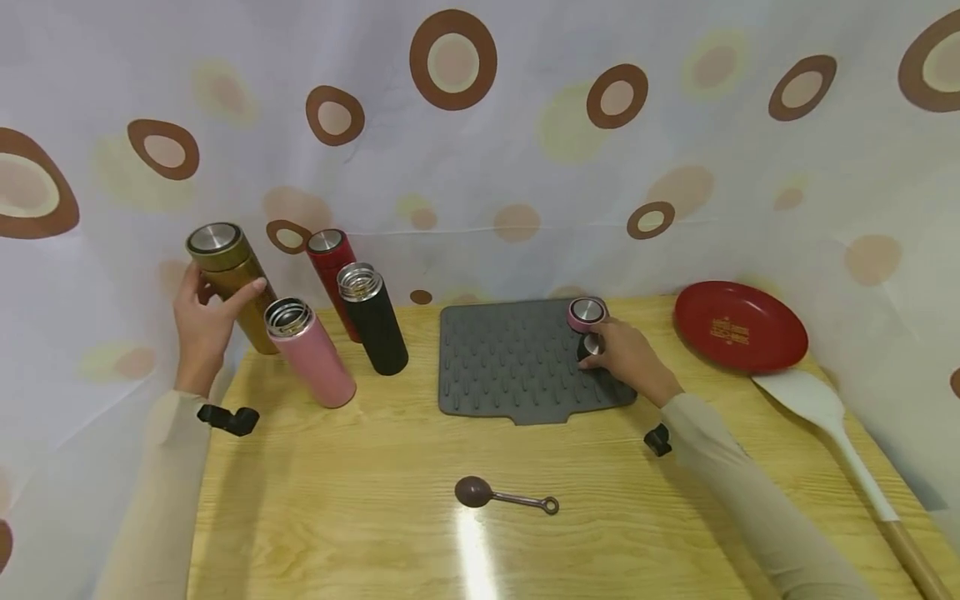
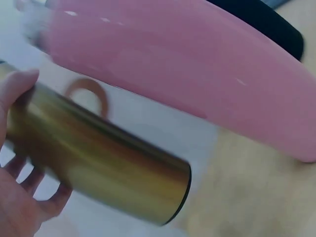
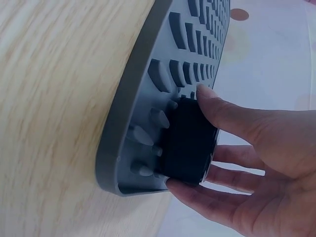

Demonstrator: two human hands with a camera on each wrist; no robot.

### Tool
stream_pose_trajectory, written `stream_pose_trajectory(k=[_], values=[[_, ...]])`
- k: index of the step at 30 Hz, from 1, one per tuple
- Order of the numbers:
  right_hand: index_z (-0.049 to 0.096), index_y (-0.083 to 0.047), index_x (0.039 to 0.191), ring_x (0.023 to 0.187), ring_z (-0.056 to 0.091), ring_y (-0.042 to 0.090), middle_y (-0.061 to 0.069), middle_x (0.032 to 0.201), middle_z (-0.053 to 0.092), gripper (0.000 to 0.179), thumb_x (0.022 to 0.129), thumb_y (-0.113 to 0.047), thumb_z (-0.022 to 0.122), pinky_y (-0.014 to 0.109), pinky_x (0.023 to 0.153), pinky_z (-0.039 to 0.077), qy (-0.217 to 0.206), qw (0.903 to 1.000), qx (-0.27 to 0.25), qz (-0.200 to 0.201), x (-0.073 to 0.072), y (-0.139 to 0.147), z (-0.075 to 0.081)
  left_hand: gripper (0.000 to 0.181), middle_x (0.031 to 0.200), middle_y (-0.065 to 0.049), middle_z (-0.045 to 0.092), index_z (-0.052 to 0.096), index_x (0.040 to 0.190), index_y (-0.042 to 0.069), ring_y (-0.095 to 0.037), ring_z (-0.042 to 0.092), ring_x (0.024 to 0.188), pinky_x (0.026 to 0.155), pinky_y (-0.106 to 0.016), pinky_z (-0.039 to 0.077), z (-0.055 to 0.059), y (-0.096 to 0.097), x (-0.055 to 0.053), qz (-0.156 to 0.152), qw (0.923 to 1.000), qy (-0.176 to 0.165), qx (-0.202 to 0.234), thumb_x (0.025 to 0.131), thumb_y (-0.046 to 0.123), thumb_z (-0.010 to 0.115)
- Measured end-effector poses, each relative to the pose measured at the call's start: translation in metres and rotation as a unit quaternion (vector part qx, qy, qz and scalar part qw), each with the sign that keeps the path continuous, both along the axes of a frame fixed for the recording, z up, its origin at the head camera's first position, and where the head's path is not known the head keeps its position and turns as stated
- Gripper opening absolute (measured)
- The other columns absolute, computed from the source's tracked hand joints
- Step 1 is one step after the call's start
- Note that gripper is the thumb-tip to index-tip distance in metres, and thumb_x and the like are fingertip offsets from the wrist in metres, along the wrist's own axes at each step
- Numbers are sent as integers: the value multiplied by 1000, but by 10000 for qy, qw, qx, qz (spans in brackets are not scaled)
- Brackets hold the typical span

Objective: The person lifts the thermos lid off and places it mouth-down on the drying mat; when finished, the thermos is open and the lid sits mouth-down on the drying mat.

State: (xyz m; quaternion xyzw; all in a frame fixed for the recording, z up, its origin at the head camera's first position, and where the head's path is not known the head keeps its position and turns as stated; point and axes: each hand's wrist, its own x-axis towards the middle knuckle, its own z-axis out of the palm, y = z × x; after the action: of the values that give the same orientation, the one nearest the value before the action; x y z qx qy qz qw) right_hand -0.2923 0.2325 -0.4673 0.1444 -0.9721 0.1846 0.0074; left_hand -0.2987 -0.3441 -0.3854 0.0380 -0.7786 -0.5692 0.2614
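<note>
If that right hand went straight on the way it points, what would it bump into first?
Most likely the grey mat: the right hand grips the black lid and points at the mat. The lid seems to meet it already, though any small gap is hard to judge.

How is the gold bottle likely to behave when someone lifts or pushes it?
The gold bottle will probably feel stiff: its sides show no dent in the left hand's grip. Tall and narrow, it may tip if pushed near the top. Its smooth, rounded body could let it roll once lying down.
</note>
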Motion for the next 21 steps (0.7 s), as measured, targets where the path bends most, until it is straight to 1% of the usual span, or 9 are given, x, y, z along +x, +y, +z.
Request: stream_pose_trajectory(k=[1,3,5,7,10,12,15,18,21], values=[[68,8,105,80,57,28,16,89,62,41,81,-17,91,46,74,50,2,10000,3,-23,0,1,0,69,131,13,57,56,149,30,-9,51,120,106,-33,40,7,0,1,91,9999,106,-64,87,21,85],[68,10,107,84,58,30,19,93,63,42,83,-15,89,49,77,51,-13,10000,5,-48,2,1,1,69,134,13,58,56,149,31,-10,51,121,105,-33,41,21,1,3,224,9991,345,-115,88,21,85],[67,13,112,92,62,36,25,104,65,44,85,-15,87,52,85,53,-1,10000,55,-37,3,-1,1,69,136,13,59,56,149,31,-10,52,122,104,-32,44,33,3,8,360,9977,563,-144,88,20,84],[65,16,121,105,64,43,33,118,65,50,88,-17,85,57,94,52,27,9999,141,-13,5,-3,1,68,137,12,60,56,149,31,-10,52,122,102,-31,44,44,6,15,492,9959,736,-192,87,19,84],[58,19,133,123,58,53,41,136,56,60,94,-20,79,64,102,49,55,9996,286,23,7,-7,1,68,139,11,61,56,149,30,-10,52,124,102,-31,43,61,15,27,633,9925,986,-335,87,18,83],[53,21,139,129,53,56,43,140,51,63,98,-21,75,66,105,46,24,9997,252,24,8,-7,0,68,139,11,60,56,149,30,-10,52,124,102,-32,41,73,22,35,670,9905,1122,-438,88,18,83],[50,22,141,132,49,57,44,140,50,59,102,-18,69,67,111,40,23,9999,127,51,9,-5,0,68,138,11,61,58,148,30,-10,52,125,101,-33,41,89,33,43,582,9882,1306,-547,86,18,84],[51,22,139,131,50,55,43,137,53,56,102,-15,69,67,116,33,91,9999,46,79,9,-2,-1,70,136,10,62,60,146,30,-11,53,125,100,-33,42,101,43,47,404,9868,1446,-599,83,17,86],[55,22,136,125,54,53,42,133,57,55,99,-16,73,66,113,38,179,9998,81,84,8,-1,-3,73,135,10,64,62,145,29,-12,54,124,99,-33,42,109,52,52,171,9831,1659,-756,80,15,89]])
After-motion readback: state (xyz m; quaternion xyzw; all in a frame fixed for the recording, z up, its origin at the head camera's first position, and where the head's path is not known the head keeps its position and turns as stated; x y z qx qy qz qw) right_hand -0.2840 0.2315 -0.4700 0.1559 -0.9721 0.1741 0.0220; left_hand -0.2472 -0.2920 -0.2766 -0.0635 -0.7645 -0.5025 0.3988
